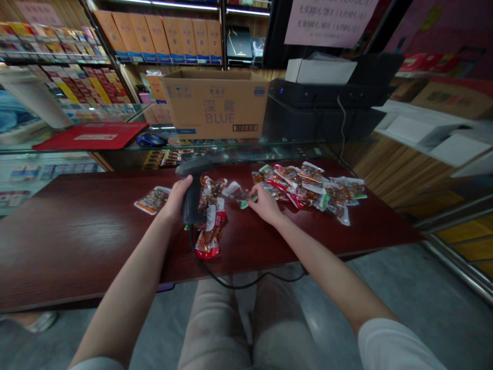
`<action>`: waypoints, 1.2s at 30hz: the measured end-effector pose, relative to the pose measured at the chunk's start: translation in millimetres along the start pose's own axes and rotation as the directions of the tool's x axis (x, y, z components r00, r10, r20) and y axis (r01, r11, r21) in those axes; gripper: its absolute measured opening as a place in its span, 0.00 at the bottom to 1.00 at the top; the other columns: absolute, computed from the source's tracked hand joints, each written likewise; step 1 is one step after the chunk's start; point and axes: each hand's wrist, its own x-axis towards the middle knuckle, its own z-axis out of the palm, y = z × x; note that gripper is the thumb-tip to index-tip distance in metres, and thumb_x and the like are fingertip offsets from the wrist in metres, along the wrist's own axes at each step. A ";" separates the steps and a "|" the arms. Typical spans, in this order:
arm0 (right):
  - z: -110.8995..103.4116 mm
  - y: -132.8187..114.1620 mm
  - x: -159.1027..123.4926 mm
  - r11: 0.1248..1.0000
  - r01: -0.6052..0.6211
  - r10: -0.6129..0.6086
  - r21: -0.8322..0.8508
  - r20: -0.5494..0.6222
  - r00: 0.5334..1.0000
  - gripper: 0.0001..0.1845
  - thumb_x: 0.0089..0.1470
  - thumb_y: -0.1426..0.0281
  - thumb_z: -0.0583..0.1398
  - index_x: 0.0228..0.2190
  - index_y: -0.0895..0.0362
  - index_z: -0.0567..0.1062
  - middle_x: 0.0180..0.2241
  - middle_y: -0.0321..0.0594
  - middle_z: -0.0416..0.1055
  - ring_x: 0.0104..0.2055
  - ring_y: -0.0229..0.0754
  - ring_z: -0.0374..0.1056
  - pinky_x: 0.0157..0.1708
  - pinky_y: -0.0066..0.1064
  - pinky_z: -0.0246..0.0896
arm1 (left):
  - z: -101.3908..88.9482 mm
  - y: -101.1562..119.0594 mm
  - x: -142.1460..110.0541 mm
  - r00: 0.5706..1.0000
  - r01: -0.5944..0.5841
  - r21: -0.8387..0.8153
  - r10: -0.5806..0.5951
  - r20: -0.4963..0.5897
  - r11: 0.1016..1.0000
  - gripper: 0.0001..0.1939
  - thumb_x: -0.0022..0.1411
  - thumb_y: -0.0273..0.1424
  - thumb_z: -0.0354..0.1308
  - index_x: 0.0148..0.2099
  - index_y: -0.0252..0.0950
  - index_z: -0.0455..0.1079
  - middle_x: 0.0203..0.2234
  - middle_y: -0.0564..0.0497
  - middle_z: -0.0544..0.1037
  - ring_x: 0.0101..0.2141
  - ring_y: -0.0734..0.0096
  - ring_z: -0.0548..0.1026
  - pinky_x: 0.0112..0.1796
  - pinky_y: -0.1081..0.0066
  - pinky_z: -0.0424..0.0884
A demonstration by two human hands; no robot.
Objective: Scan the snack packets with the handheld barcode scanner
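My left hand [177, 198] is wrapped round the handle of a black barcode scanner [191, 198], held upright over the table with its cord trailing down. Between the fingers of my right hand [265, 204] is the edge of a clear snack packet [236, 192] with a green corner. Behind and beside the scanner lie several packets, among them a red-ended snack packet [210, 237]. A heap of sealed snack packets [304, 182] spreads to the right of my right hand. Left of the scanner, one orange-edged packet [153, 200] lies alone.
The dark red table [96, 231] backs onto a glass counter carrying a cardboard box [217, 105], a computer mouse [151, 140], a red mat [92, 134] and black electronic equipment [331, 95]. The scanner's black cord [239, 287] loops past the table's front edge.
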 end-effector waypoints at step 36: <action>-44.3 20.3 10.9 0.962 0.261 -0.178 0.076 -0.549 0.817 0.13 0.60 0.65 0.55 0.45 0.55 0.70 0.45 0.51 0.72 0.47 0.49 0.71 0.46 0.41 0.71 | 31.5 -4.4 1.9 0.958 0.020 0.144 -0.060 0.279 0.989 0.27 0.47 0.51 0.69 0.38 0.33 0.72 0.18 0.51 0.74 0.17 0.72 0.70 0.18 0.74 0.65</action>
